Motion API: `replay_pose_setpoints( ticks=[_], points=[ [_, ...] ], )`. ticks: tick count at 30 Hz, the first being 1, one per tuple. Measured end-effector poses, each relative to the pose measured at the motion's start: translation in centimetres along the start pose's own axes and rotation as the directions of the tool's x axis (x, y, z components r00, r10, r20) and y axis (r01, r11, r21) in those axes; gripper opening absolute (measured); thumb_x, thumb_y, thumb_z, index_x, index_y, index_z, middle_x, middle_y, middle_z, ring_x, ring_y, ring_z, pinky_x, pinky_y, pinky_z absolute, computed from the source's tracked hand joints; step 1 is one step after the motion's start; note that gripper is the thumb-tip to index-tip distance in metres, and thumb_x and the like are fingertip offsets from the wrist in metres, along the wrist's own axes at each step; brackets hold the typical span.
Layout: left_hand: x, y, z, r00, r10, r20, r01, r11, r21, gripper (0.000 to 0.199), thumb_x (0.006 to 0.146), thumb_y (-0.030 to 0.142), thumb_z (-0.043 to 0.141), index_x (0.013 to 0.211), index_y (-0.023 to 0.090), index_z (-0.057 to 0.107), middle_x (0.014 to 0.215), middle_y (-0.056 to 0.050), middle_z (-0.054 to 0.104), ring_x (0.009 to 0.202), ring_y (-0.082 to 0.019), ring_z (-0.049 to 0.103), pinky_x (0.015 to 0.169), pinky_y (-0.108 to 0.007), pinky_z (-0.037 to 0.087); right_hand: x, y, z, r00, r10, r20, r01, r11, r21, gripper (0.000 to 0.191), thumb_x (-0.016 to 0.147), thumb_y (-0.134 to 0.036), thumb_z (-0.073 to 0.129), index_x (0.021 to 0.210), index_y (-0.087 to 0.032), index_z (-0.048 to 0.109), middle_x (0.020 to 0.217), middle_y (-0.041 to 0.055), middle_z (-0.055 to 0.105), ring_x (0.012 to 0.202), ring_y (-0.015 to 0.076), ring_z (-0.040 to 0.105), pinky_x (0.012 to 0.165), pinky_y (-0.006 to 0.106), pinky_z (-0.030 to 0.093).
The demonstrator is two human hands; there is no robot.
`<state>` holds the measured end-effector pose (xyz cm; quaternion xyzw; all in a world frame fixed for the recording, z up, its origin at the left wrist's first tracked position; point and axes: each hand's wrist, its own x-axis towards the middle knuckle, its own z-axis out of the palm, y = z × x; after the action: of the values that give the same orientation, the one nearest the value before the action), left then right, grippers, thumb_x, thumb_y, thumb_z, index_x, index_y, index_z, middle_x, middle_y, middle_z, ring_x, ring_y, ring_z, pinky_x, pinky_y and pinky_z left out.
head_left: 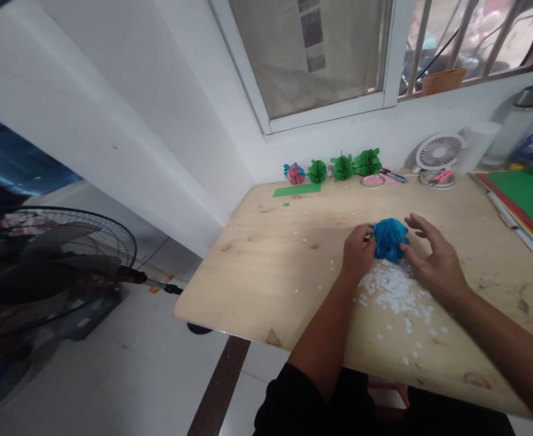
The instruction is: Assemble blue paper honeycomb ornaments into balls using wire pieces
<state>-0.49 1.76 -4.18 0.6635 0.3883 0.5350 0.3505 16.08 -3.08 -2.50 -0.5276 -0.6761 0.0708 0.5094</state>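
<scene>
A blue pleated paper ball (390, 238) sits above the wooden table, between my two hands. My left hand (360, 249) is closed on its left side, thumb and fingers pinching the paper edge. On the other side, my right hand (434, 260) has its fingers spread, with the thumb touching the ball's lower right and the index finger held off it. Just below the ball lies a loose heap of small white paper bits (396, 289), scattered towards the table's front edge.
Along the wall stand a pink-and-blue paper ball (295, 174) and several green paper shapes (341, 166). A green strip (297, 190) lies before them. Further right are a cutter (393, 175), tape rolls, pink scissors (441, 176), a small white fan (440, 151) and coloured sheets (525, 197). A standing fan (57, 266) is left.
</scene>
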Motion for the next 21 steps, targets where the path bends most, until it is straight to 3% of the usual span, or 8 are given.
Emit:
replay_pose_setpoints(
  ticks=[4, 10, 21],
  points=[
    [-0.02, 0.14, -0.1, 0.999, -0.034, -0.018, 0.034, 0.999, -0.012, 0.016, 0.085, 0.01, 0.053, 0.094, 0.017, 0.064, 0.114, -0.01, 0.071, 0.102, -0.019, 0.068, 0.083, -0.029, 0.055, 0.02, 0.05, -0.03, 0.999, -0.001, -0.037, 0.001, 1.0, -0.007, 0.06, 0.087, -0.035, 0.063, 0.144, -0.023, 0.05, 0.125, 0.0145, 0.069, 0.111, 0.0298, 0.067, 0.095, 0.05, 0.055],
    [-0.04, 0.51, -0.21, 0.996, -0.09, -0.007, 0.09, 0.996, -0.029, 0.019, 0.086, 0.011, 0.052, 0.096, 0.018, 0.066, 0.106, -0.006, 0.075, 0.084, -0.014, 0.069, 0.076, -0.026, 0.056, 0.07, -0.04, 0.0, 0.999, 0.04, -0.024, -0.041, 0.999, -0.023, 0.057, 0.089, -0.039, 0.06, 0.143, -0.022, 0.052, 0.119, 0.0144, 0.072, 0.105, 0.0293, 0.069, 0.093, 0.051, 0.056],
    [-0.29, 0.45, -0.26, 0.995, 0.055, -0.079, -0.042, 0.988, 0.148, 0.014, 0.086, 0.012, 0.056, 0.095, 0.019, 0.064, 0.117, -0.01, 0.072, 0.111, -0.022, 0.067, 0.097, -0.039, 0.054, -0.03, -0.34, -0.06, 0.997, 0.072, -0.035, -0.074, 0.997, -0.037, 0.055, 0.088, -0.036, 0.06, 0.141, -0.021, 0.054, 0.118, 0.0144, 0.073, 0.105, 0.0285, 0.069, 0.092, 0.048, 0.056]
  ],
)
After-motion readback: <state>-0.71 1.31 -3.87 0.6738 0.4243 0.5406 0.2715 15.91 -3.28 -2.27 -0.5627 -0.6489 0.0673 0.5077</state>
